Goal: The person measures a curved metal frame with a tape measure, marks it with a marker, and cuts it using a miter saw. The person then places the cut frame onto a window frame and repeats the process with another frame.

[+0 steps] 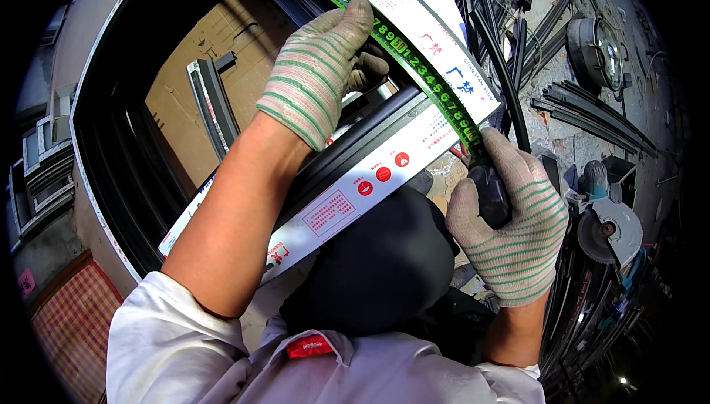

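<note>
A rectangular dark metal frame (pixel 336 208), its faces covered with white printed film, lies in front of me. The green blade of a tape measure (pixel 425 76) runs along its far right side. My left hand (pixel 307 82), in a striped knit glove, is closed at that side. Its thumb presses the blade while other fingers curl on the frame's inner side. My right hand (pixel 521 234), gloved too, grips the black tape measure case (pixel 489 193) just past the frame's right corner. The case is partly hidden by the fingers.
Cardboard (pixel 211 49) and a short dark profile piece (pixel 211 104) show through the frame's opening. On the right floor are a round-bladed cutting tool (pixel 608 230), bundles of dark profiles (pixel 595 115) and a round black metal object (pixel 595 52). A checked red cloth (pixel 74 330) is at lower left.
</note>
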